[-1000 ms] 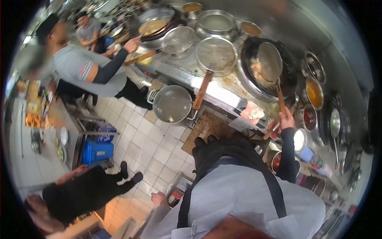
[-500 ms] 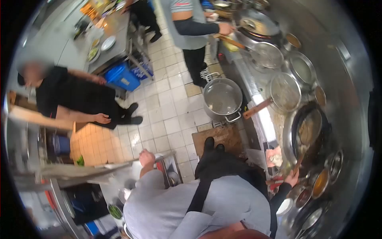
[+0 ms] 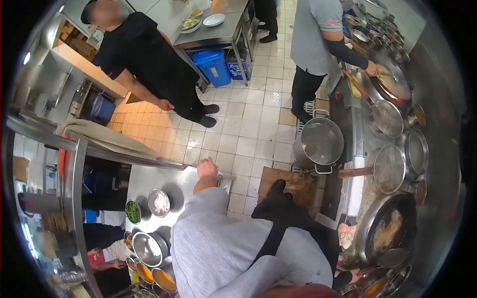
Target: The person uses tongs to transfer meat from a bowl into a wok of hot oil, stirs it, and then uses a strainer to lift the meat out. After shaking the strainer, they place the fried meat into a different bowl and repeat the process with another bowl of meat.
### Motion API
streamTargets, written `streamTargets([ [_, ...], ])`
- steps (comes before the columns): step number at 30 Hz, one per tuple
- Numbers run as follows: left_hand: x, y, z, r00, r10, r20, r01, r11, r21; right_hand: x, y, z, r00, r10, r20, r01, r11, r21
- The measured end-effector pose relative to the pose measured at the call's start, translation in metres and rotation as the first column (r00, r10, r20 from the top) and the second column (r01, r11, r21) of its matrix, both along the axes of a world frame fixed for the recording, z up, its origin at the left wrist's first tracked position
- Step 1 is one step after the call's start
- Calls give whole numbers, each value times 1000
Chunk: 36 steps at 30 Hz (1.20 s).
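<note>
At the lower right, my right hand (image 3: 356, 275) is closed around the handle of a round-headed ladle (image 3: 392, 258). The ladle's head lies over the near rim of a large dark wok (image 3: 405, 221), which has pale brown food or liquid in its bottom. My left hand (image 3: 207, 168) rests at the corner of a steel counter (image 3: 171, 176), holding nothing, fingers pointing away from me. Behind that arm, the counter carries a bowl of pale pinkish food (image 3: 159, 202) and a bowl of cut greens (image 3: 132, 212).
Strainers with wooden handles (image 3: 389, 169) lie along the range. A big two-handled pot (image 3: 322, 140) stands on the floor beside a brown mat (image 3: 288, 191). A person in black (image 3: 149, 59) stands on the left; another person (image 3: 313, 44) cooks farther along. Several sauce bowls (image 3: 164, 279) are lower left.
My view has swung toward the left counter. The ladle has come from inside the wok to its near rim. My left hand stays at the counter corner.
</note>
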<state>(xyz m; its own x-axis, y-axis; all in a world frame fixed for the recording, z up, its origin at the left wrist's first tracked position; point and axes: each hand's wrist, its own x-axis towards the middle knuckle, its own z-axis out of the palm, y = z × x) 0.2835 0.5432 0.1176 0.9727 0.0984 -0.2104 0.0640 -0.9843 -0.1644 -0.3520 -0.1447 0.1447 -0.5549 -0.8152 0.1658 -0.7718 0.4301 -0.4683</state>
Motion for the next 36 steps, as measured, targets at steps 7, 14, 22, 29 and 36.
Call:
streamTargets([
  [7,0,-3,3,1000,11,-2,-11,1000,-2,39,15,39,343,-160,926,-115,971,211],
  [14,1,1,-4,1000,12,-5,-12,1000,0,9,34,13,-128,-210,969,-296,941,164],
  [22,1,7,-8,999,4,-45,-4,1000,-6,-55,20,-69,-379,-313,871,-822,547,-161],
  [29,-6,24,-28,691,-649,319,602,761,243,72,111,-10,-3,114,993,-25,993,-114],
  [36,15,21,-7,890,-336,-309,362,932,28,105,113,39,300,91,950,-17,996,-90],
])
